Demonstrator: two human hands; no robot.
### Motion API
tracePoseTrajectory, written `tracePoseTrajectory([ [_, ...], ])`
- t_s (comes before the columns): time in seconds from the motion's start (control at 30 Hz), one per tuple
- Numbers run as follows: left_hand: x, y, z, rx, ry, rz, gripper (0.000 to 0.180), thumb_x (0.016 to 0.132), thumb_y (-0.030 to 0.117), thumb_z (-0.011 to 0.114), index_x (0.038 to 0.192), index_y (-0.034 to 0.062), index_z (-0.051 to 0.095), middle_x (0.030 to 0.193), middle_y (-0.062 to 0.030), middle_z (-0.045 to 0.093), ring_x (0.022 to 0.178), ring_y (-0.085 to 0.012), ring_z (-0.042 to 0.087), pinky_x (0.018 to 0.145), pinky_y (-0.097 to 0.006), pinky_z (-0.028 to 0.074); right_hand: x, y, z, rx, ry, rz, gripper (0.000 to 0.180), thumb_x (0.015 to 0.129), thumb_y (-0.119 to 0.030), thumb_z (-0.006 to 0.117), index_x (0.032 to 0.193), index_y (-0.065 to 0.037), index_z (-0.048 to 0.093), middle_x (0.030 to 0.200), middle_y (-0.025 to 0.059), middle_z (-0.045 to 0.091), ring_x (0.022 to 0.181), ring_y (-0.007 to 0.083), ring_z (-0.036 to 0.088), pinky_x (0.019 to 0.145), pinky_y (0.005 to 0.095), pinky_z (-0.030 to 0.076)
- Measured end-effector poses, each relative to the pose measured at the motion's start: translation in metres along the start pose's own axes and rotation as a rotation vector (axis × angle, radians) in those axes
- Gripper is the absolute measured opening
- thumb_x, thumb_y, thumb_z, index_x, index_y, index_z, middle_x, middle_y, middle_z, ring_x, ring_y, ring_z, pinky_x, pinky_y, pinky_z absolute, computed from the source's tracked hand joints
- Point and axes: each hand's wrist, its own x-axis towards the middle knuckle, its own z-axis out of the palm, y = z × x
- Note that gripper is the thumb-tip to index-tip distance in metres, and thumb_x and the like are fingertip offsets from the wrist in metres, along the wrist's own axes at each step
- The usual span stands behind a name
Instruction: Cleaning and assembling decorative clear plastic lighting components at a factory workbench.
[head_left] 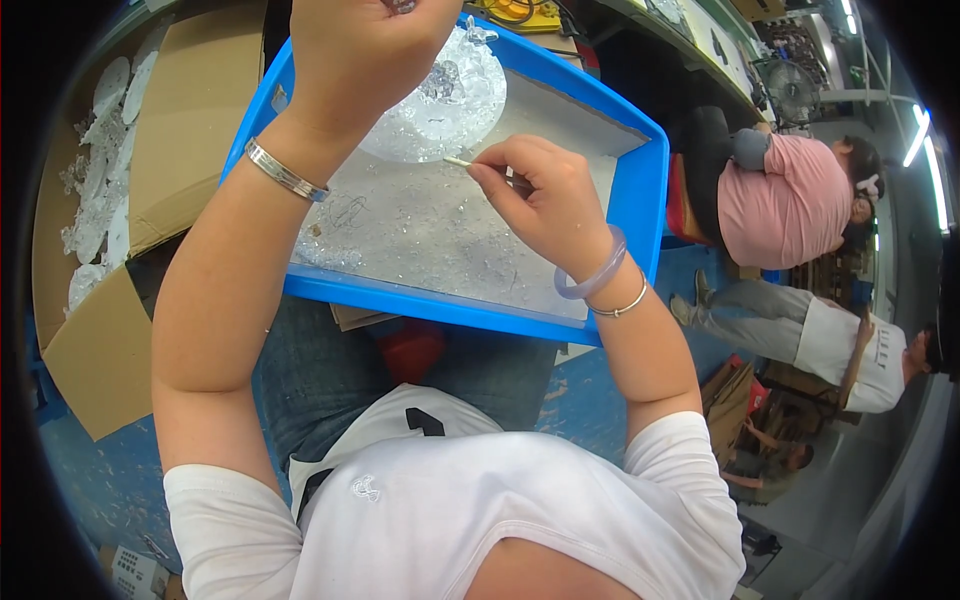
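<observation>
Tray on the lap, hands above it, carton to the left.

The tray [640, 190] lay across the person's knees, beneath both hands. The left hand [355, 55] was raised over its far left corner, in front of a round disc [440, 110] that rested in the tray's far end. The right hand [540, 200] sat just right of the disc's near edge, pinching a thin stick [458, 161] whose tip pointed left toward that edge. Loose fragments [420, 230] were spread on the tray floor between and below the hands. Well left of the left hand stood an open cardboard box [170, 130] holding more discs [100, 170]. Far right of the right hand, other people [790, 200] sat on the floor.
</observation>
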Motion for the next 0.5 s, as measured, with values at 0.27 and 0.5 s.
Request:
tracePoseTrajectory([
  [0.27,-0.0024,0.0043,0.0016,-0.008,0.003,-0.011,0.025,0.067,-0.003,0.051,0.047,0.0006,0.037,0.041,-0.0002,0.031,0.042,-0.0024,0.029,0.037,-0.024,0.02,-0.0004,-0.0027,0.0039,-0.034,-0.026,0.007,0.007,0.076,-0.005,0.061,0.077,0.002,0.06,0.069,0.0098,0.058,0.053,0.0147,0.054,0.048,0.0216,0.043],
  [0.5,-0.0031,0.0058,0.0039,0.019,0.013,0.01,0.027,0.069,-0.001,0.055,0.047,0.0004,0.039,0.041,-0.003,0.034,0.04,-0.0043,0.032,0.037,-0.024,0.022,-0.0012,0.0,0.0079,-0.048,-0.012,0.007,0.008,0.076,-0.006,0.061,0.077,0.002,0.06,0.07,0.0106,0.059,0.055,0.0164,0.056,0.051,0.0227,0.045],
])
